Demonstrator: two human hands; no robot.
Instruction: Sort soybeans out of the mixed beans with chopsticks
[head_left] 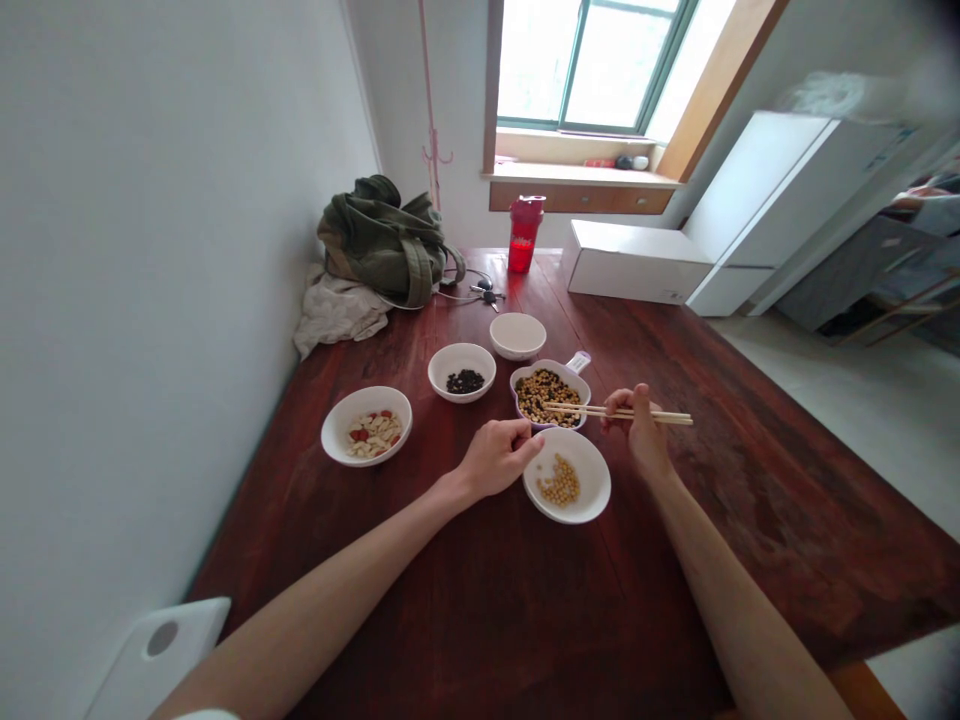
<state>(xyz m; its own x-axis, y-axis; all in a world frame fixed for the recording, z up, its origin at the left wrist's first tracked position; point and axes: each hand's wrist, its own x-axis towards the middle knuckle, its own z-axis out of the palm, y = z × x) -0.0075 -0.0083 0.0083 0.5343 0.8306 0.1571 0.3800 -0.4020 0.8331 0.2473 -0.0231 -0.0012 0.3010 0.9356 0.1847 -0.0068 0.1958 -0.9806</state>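
table (480, 620): red-brown, streaky grain | front bowl (592, 480): white | handled bowl (551, 365): white, purple rim | soybeans (559, 482): tan | dark beans (465, 381): black | chopsticks (671, 417): pale bamboo | bottle (523, 240): red | bag (382, 245): olive green

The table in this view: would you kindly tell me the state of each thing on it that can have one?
left hand, holding nothing, beside the near bowl
right hand, gripping chopsticks
chopsticks, level, tips over the handled bowl
handled bowl, full of beans
near bowl, small heap of beans
small bowl, a few black beans
red bottle, upright, capped
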